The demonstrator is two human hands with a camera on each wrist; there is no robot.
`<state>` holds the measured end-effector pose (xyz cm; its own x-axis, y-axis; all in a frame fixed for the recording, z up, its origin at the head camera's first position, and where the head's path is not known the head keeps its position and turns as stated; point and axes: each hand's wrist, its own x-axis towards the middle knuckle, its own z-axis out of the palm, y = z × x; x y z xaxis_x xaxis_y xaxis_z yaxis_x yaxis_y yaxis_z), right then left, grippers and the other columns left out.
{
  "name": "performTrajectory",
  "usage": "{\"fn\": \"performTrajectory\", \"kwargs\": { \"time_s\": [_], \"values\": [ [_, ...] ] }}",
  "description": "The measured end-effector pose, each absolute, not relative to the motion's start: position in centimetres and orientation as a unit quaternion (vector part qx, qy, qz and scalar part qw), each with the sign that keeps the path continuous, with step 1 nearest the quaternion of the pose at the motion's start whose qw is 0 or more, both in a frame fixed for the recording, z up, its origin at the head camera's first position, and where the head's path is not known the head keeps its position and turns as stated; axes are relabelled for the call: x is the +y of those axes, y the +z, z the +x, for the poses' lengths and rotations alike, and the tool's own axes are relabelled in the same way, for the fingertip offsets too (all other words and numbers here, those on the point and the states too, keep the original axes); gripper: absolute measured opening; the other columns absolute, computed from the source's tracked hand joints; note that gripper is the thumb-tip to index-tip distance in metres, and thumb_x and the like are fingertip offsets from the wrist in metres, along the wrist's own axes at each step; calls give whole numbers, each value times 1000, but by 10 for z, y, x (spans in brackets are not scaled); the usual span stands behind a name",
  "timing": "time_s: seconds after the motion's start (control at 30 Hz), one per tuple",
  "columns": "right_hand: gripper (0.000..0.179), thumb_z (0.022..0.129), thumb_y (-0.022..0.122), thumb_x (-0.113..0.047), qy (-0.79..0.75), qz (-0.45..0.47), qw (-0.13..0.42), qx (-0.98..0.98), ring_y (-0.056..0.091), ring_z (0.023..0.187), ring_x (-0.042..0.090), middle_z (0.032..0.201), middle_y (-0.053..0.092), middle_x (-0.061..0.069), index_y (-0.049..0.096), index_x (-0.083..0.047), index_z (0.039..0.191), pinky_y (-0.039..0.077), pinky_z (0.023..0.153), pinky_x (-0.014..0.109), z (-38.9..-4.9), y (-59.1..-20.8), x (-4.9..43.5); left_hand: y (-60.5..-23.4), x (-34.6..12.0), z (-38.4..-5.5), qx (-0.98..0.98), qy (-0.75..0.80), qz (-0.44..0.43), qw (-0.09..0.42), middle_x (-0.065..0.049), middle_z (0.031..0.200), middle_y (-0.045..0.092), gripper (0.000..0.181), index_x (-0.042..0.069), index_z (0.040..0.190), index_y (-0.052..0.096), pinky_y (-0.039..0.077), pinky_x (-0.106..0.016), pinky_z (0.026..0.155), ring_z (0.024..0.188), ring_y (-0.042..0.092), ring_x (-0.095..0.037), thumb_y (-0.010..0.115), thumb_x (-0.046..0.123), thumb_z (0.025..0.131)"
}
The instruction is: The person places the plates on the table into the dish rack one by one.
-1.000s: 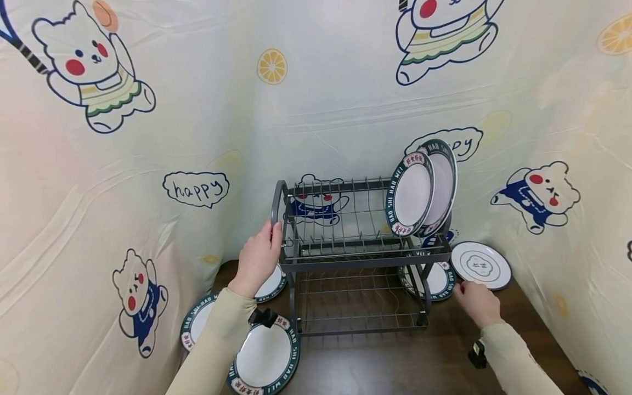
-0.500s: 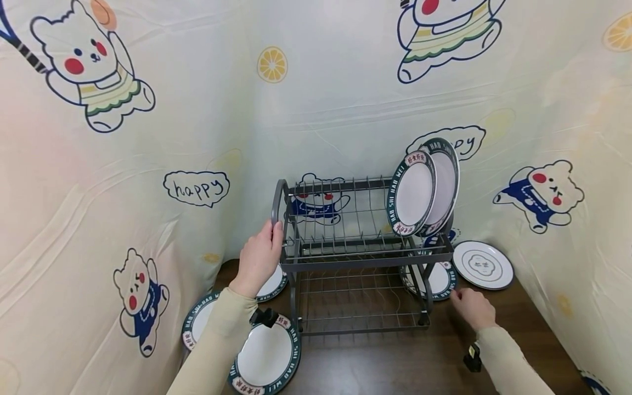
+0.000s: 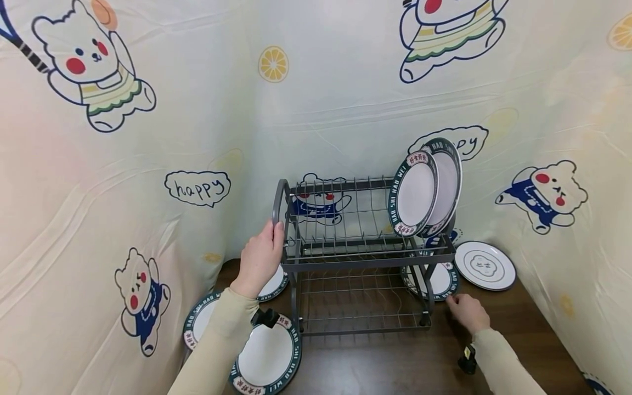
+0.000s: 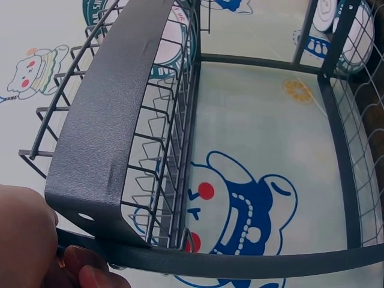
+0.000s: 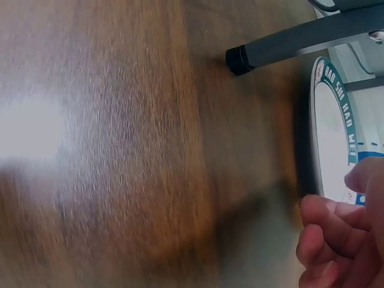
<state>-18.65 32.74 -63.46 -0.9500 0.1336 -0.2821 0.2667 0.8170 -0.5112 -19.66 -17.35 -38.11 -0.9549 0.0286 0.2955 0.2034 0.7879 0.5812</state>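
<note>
Gripping upper side bar of dk grey dish rack (image 3: 365, 264) w/ L hand (image 3: 259, 258), L of centre in head view. Seen again at lower L of L wrist view, w/ fingers (image 4: 81, 261) clamped round that bar.

Holding R hand (image 3: 469, 314) low, R of centre in head view, right at near R rim of green-rimmed plate (image 3: 441, 278) on worktop (image 3: 365, 362), partly behind rack's R legs. In R wrist view, w/ plate at R edge of frame: thumb over its face, forefinger tip just at its rim, w/ a gap betw. thumb & forefinger. Can't tell if pinched or only touched.

Just R of that plate, w/ pale emblem plate (image 3: 485, 266) lying near R fingers, apart from them.

At R end of upper tier, w/ front plate (image 3: 413, 195) & back plate (image 3: 449, 184) on edge, slightly tilted, overlapping. At lower L, w/ near plate (image 3: 264, 356) by rack's L foot, side plate (image 3: 201, 318) partly behind L sleeve (image 3: 222, 334), far plate (image 3: 271, 286) partly behind L hand.
</note>
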Motion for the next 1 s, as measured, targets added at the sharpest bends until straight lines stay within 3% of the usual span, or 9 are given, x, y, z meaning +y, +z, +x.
{"fn": "performTrajectory", "kwargs": {
  "time_s": [0.43,1.0],
  "values": [
    [42,105,46,-33,-345,114,128,923,59,60,19,69,65,2,63,-8,76,44,56,35,-190,-653,321,-381,-173,-197,-937,-312,-63,142,-2,63,44,32,9,93,51,34,-31,44,46,42,-20,40,31,114],
    [46,108,40,-32,-494,177,140,839,58,58,15,67,64,-3,65,-1,86,48,55,32,-195,-667,332,-382,-172,-196,-939,-306,-64,145,-2,62,44,31,9,93,51,34,-30,43,45,41,-19,40,30,114]
  ]
}}
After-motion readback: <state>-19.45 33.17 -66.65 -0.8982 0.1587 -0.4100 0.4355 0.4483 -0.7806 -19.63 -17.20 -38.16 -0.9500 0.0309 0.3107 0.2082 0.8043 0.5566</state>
